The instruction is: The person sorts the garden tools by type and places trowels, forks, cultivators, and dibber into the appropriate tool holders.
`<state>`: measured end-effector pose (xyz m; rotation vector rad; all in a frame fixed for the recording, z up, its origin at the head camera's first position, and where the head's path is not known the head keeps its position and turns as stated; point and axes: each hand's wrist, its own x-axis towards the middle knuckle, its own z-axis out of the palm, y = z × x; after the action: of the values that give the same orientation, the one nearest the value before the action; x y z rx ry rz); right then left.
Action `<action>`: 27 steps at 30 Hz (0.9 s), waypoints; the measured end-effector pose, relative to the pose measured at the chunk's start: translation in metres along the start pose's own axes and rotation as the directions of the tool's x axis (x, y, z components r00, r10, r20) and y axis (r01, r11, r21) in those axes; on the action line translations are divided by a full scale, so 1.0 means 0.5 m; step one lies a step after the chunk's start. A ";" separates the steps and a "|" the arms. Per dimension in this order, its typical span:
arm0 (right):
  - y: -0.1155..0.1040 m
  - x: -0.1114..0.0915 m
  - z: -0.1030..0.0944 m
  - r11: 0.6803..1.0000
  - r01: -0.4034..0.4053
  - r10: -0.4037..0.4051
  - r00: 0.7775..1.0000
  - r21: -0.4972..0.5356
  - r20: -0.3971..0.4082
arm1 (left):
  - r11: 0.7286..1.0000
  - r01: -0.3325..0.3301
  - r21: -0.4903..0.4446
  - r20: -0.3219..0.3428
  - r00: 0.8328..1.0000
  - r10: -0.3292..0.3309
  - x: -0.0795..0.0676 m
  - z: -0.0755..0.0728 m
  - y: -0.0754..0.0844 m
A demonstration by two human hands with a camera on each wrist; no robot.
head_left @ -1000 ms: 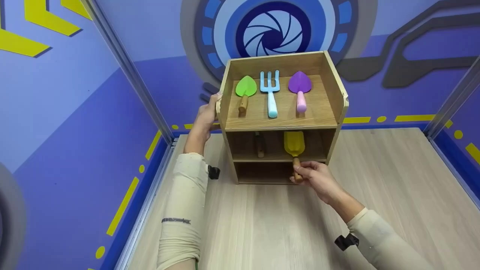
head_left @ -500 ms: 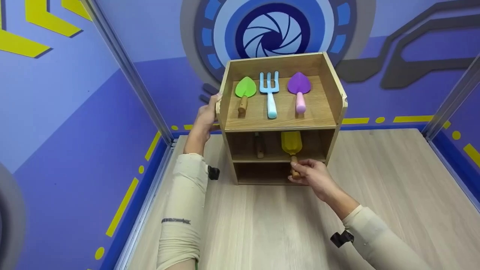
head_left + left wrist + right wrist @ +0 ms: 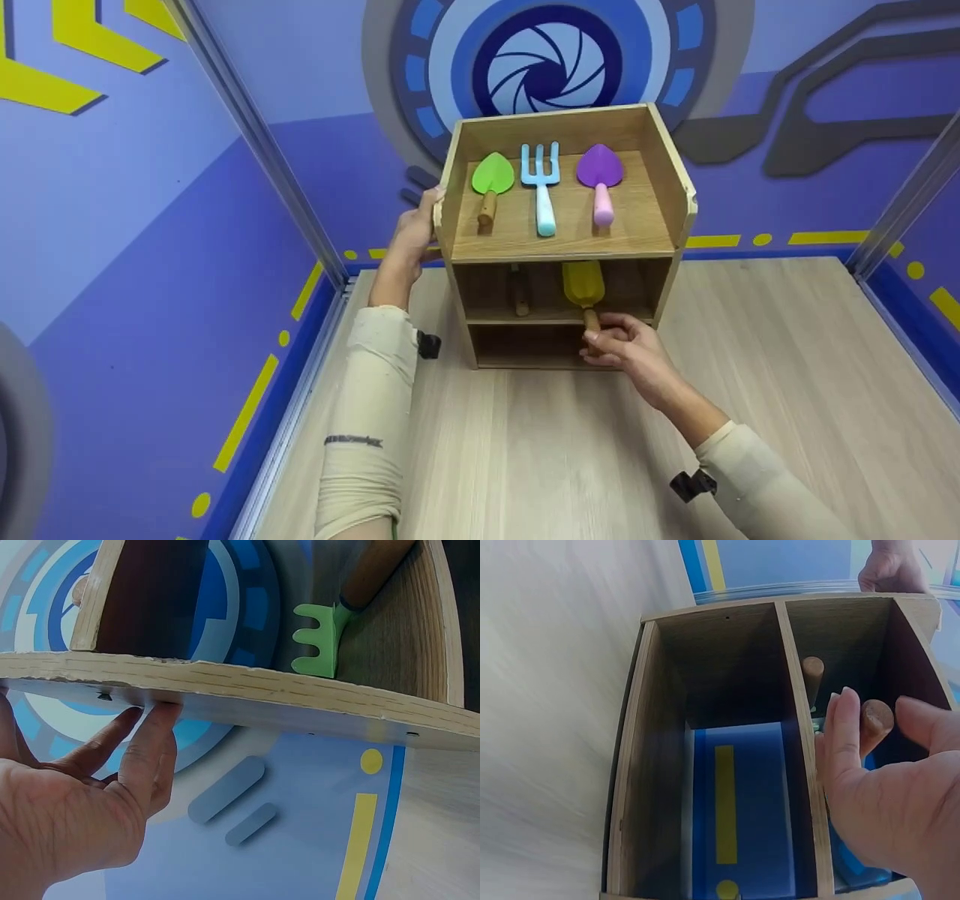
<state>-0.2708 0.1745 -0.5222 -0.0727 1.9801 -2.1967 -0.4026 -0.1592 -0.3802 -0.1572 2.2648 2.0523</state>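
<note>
A yellow trowel (image 3: 583,283) with a wooden handle lies in the middle compartment of the small wooden shelf (image 3: 562,257), handle outward. My right hand (image 3: 634,356) is around the handle's end; in the right wrist view its straight fingers and thumb stand on either side of the wooden handle (image 3: 876,720), while the yellow blade is hidden. My left hand (image 3: 412,232) touches the shelf's outer left side with extended fingertips (image 3: 166,711). Left of the trowel lies a green hand fork (image 3: 326,637), its wooden handle (image 3: 520,300) showing in the head view.
On the top board lie a green trowel (image 3: 493,176), a light blue hand fork (image 3: 541,184) and a purple trowel (image 3: 600,169) with a pink handle. The bottom compartment (image 3: 529,345) is below. Patterned blue walls (image 3: 330,150) stand behind and beside the wood-grain table (image 3: 525,450).
The yellow trowel has moved slightly left and farther into the middle compartment. My right hand's fingers have spread around its handle. The left hand stays at the shelf's side.
</note>
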 end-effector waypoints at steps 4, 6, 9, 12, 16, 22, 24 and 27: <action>0.004 -0.004 -0.007 1.000 0.029 -0.029 0.999 -0.009 0.043 | 1.000 -0.001 0.011 -0.011 1.000 0.001 -0.001 -0.002 0.001; 0.006 -0.006 -0.009 0.999 0.033 -0.032 0.998 -0.011 0.061 | 1.000 -0.001 0.011 -0.014 1.000 0.001 0.000 -0.002 0.001; 0.009 -0.003 -0.009 1.000 0.026 -0.025 0.998 -0.015 0.065 | 1.000 -0.001 0.006 -0.014 1.000 0.001 0.001 -0.002 0.001; 0.010 0.002 -0.008 0.999 0.027 -0.026 0.998 -0.023 0.055 | 1.000 -0.002 0.005 -0.011 1.000 0.002 0.002 -0.002 0.002; 0.012 0.009 -0.006 0.997 0.032 -0.031 0.999 -0.075 0.014 | 1.000 0.003 0.007 -0.005 1.000 -0.003 0.001 -0.001 0.001; 0.020 0.021 -0.001 0.969 0.056 -0.075 0.995 -0.240 -0.068 | 1.000 0.005 0.000 0.004 1.000 -0.005 0.000 -0.001 0.001; 0.023 0.028 0.001 0.957 0.061 -0.091 0.991 -0.285 -0.096 | 1.000 0.004 0.001 0.002 1.000 -0.004 0.001 0.000 0.001; 0.028 0.039 0.003 0.944 0.056 -0.105 0.985 -0.324 -0.136 | 1.000 0.000 -0.006 0.004 1.000 0.000 0.002 0.002 0.001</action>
<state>-0.2880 0.1682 -0.5376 -0.0320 2.4444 -1.9570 -0.4037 -0.1580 -0.3802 -0.1539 2.2566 2.0581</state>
